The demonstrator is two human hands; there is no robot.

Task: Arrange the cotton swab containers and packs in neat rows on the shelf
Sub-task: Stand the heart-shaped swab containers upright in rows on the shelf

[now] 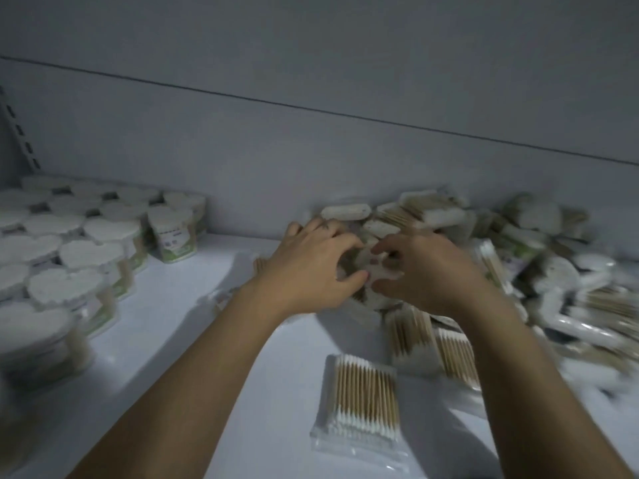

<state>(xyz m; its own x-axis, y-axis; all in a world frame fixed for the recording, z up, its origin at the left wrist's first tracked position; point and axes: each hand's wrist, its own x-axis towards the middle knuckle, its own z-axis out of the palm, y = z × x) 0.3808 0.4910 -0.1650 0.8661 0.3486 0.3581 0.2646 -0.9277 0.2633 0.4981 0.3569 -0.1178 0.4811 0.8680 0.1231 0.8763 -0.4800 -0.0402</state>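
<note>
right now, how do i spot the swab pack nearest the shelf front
On the white shelf, tubs stand left and a messy heap of packs lies right. Before the heap, one clear pack lies flat, nothing piled on it.

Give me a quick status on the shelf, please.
Left hand and right hand grip a pack on the pile. Containers rowed at left. Loose pack lies flat between the forearms.

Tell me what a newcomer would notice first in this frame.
The left hand and right hand meet mid-shelf, both curled round a swab pack at the edge of a messy heap of packs spreading right. Heart-topped containers stand in tidy rows at left, and one flat pack lies alone near the front of the shelf.
</note>
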